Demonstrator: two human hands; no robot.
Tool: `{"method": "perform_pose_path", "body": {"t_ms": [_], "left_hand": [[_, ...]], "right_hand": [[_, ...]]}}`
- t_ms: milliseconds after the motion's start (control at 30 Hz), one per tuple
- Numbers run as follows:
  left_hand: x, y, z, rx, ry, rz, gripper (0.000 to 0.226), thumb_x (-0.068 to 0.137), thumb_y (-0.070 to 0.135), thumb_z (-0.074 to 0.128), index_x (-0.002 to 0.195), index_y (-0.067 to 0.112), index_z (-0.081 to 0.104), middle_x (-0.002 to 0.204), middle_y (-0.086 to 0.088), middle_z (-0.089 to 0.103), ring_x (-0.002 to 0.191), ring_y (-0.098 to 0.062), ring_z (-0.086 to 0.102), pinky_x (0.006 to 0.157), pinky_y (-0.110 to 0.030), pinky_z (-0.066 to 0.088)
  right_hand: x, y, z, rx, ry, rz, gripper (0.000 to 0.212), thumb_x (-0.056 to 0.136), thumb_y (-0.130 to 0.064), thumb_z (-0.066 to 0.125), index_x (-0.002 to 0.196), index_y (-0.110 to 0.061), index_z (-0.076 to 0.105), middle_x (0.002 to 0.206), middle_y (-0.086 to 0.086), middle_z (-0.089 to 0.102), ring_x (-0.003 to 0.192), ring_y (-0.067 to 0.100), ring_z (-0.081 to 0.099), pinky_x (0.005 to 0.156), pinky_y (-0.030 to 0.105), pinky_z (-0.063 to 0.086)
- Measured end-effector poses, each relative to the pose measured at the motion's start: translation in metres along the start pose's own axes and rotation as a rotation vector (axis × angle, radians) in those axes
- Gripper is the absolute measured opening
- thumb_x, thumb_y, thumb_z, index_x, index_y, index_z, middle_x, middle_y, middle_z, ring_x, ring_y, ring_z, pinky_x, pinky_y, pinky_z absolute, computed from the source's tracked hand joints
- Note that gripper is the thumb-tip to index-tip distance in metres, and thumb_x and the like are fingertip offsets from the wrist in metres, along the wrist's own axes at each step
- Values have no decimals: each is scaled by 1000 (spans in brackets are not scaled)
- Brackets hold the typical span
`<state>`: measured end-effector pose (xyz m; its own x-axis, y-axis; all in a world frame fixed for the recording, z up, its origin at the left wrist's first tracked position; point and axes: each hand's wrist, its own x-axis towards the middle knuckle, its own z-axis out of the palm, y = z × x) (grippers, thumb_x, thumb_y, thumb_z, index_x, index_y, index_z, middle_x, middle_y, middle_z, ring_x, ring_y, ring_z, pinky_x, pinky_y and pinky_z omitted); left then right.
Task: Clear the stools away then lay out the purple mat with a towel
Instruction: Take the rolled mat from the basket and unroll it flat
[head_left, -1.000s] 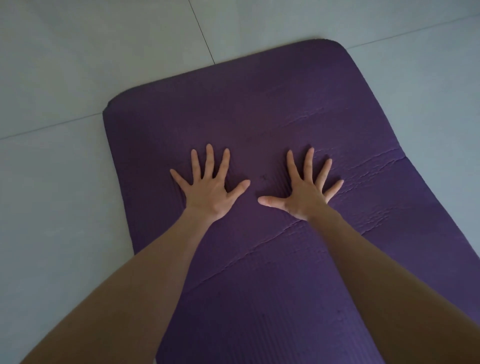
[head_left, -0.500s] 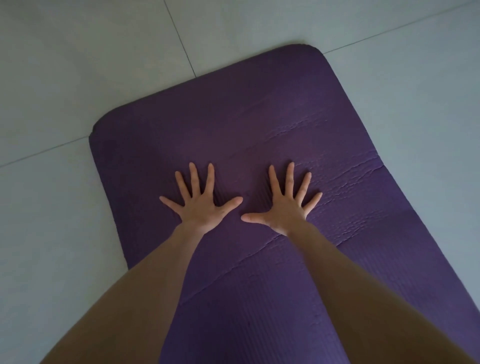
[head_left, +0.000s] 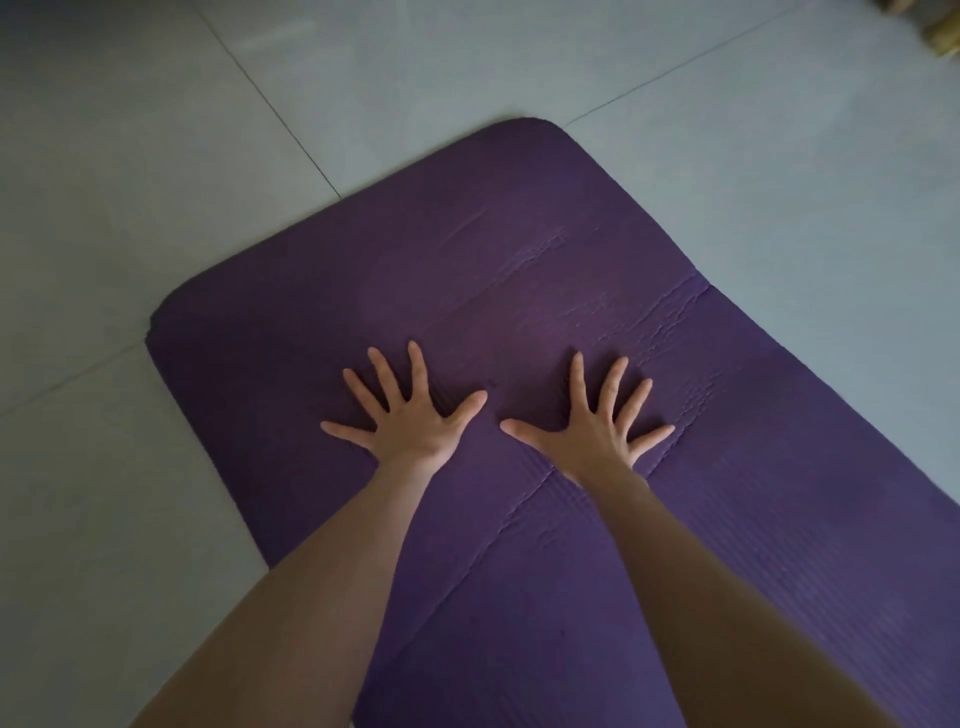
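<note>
**Mat pressed flat, hands drawn back from its end**

The purple mat (head_left: 519, 291) lies unrolled on the tiled floor (head_left: 156, 156), its rounded end toward 12 o'clock and its length running off the picture toward 5 o'clock. Several creases cross it, the sharpest at about 2 o'clock from the hands. Over the last second the stretch of mat beyond the fingertips has grown, and the hands sit further from the rounded end than before; this reads as a smoothing stroke drawn toward the person, though the camera has also shifted. The mat itself has stayed flat on the floor.

The left hand (head_left: 415, 426) and the right hand (head_left: 592, 436) rest palms down side by side near the mat's middle, thumbs pointing at each other but apart. The fingers (head_left: 418, 364) of both are spread wide and released, grasping nothing.

For the task, the mat looks laid out, with only creases left to settle. No stools and no towel are in view, so the towel step seems still to come. A blurred brownish object (head_left: 943, 26) sits at the 1 o'clock corner; what it is cannot be told.

No brand, label or writing can be read anywhere on the mat or floor.
</note>
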<state>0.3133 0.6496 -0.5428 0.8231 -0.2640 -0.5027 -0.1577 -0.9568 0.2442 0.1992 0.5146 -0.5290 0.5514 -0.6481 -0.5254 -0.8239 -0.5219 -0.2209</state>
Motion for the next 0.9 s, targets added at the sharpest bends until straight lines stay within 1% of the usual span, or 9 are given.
{"method": "perform_pose_path", "body": {"t_ms": [100,367,633,800,900], "left_hand": [[-2,-1,-2,-7,1,32,104,60,95,16,141,44,-25,152,-3,-36,136,-36,-37,90,-79,-17],[-1,-2,-2,2,-12,82,99,65,92,17,141,45,-23,152,-6,-37,134,-40,-38,88,-80,-16],[6,4,-3,20,-24,107,99,66,91,21,141,44,-23,151,-6,-38,133,-40,-39,86,-80,-18],[6,3,-5,30,-29,106,99,66,91,17,141,43,-25,150,-7,-39,133,-40,-40,87,-80,-17],[6,4,-5,35,-50,98,100,64,93,14,139,43,-28,150,-7,-40,132,-40,-40,87,-80,-18]], "right_hand": [[-2,0,2,34,24,14,126,43,-101,33,142,-48,-24,151,-3,-40,135,31,-41,98,71,-21],[-6,2,10,72,85,54,127,38,-102,28,143,-50,-20,153,-5,-35,136,30,-39,97,71,-23],[-1,2,11,97,128,83,133,26,-105,17,141,-51,-21,154,-6,-35,137,29,-39,96,70,-24],[0,4,12,78,115,66,131,27,-105,17,140,-51,-24,153,-5,-37,136,30,-40,97,70,-23],[2,5,10,80,75,55,129,34,-104,24,140,-50,-23,152,-4,-38,135,31,-40,96,71,-23]]}}
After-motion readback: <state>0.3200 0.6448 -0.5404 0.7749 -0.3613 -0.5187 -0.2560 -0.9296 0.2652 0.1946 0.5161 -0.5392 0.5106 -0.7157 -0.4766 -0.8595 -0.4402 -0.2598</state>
